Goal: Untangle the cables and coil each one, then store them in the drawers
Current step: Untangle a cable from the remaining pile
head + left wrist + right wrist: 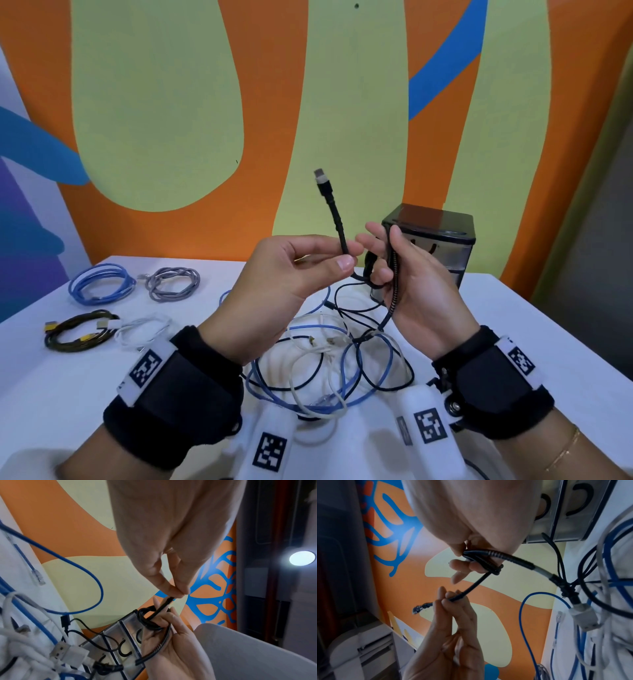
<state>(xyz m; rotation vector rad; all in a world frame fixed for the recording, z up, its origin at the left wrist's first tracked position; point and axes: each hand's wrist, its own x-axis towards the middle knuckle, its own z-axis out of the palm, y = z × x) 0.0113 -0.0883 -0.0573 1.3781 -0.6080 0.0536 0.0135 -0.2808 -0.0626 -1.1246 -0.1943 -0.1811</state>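
Observation:
My left hand (347, 255) pinches a black cable (337, 219) between thumb and fingers, a little below its plug, which points up. The cable runs to my right hand (380, 262), whose fingers curl round a few small loops of it. Both hands are raised above the table. From the right palm the cable hangs down into a tangle of blue, white and black cables (325, 363). In the left wrist view the pinch of the left hand (175, 593) shows on the black cable (161, 609). The right wrist view shows the loops round the right hand (476, 563).
A small dark drawer unit (442, 240) stands behind my right hand, drawers shut. At the table's left lie coiled cables: blue (101, 284), grey (174, 284), black-and-yellow (78, 330), white (144, 329). A painted wall runs behind the white table (513, 325).

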